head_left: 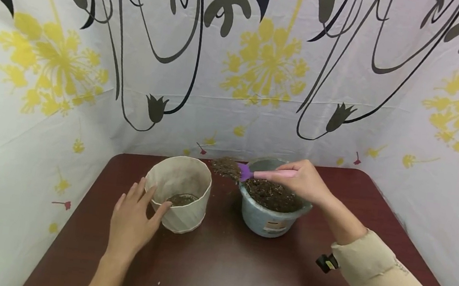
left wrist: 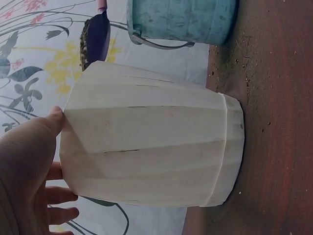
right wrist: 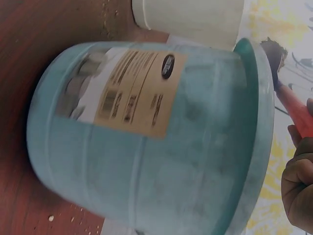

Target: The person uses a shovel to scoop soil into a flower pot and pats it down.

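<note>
My right hand (head_left: 309, 184) grips the pink handle of a hand trowel (head_left: 245, 172) with a purple blade. Dark soil (head_left: 226, 167) is heaped on the blade, in the air between two containers, near the white pot's right rim. The white ribbed plant pot (head_left: 183, 219) stands upright with a little soil (head_left: 182, 199) at its bottom. Spread along that pot's left and front rim are the fingers and thumb of my left hand (head_left: 133, 219), touching it. Under the right hand sits a light-blue bucket (head_left: 254, 215) well filled with dark soil (head_left: 276, 196).
Both containers stand on a dark red-brown table (head_left: 214, 273). Soil crumbs (left wrist: 247, 63) lie on it beside the pot. The bucket has a paper label (right wrist: 139, 93) and a thin carrying handle (left wrist: 161, 45). A patterned cloth (head_left: 219, 80) hangs behind and beside the table.
</note>
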Demonstrator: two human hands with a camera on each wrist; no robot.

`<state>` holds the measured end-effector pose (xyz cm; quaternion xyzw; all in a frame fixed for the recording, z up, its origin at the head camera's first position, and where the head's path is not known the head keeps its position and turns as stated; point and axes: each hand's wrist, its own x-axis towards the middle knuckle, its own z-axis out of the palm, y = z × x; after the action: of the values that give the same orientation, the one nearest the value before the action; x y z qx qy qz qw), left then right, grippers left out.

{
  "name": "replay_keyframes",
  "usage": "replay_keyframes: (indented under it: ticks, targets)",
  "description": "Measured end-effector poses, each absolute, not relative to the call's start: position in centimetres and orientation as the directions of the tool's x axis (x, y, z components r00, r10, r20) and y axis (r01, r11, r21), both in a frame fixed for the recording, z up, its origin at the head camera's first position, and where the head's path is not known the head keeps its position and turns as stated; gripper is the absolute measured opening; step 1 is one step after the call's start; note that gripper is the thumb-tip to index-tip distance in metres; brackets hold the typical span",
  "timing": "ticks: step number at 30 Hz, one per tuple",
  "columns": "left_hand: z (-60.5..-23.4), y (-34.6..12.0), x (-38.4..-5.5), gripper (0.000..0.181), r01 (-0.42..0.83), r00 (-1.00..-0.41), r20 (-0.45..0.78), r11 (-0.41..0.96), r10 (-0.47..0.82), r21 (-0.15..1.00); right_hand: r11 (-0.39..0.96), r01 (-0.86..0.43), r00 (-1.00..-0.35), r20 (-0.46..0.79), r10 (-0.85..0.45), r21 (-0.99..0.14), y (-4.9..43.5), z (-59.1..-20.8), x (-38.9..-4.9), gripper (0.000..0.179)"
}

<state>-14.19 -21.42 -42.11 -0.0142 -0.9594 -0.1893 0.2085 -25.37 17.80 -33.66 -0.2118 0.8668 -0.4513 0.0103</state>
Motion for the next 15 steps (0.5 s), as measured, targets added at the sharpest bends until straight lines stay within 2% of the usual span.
replay_keyframes:
  ticks: [5,11,15]
  targets:
    - [-42.3,-21.4,-14.3,0.072,0.103,-0.911,0.408,0.925,-0.060,0.365,0.501,-0.365,-0.903,0.168,-0.395,-0.784,15.7,-33.7,-25.6,0.022]
    - [-42.7,-21.5,-14.4,0.072,0.095,-0.910,0.407,0.914,-0.081,0.396,0.454,-0.433,-0.859,0.204,-0.469,-0.779,12.8,-34.1,-26.1,0.029]
    - [-42.8,-21.5,-14.4,0.072,0.092,-0.910,0.404,0.907,-0.091,0.412,0.450,-0.462,-0.841,0.217,-0.495,-0.765,11.0,-34.5,-26.2,0.023]
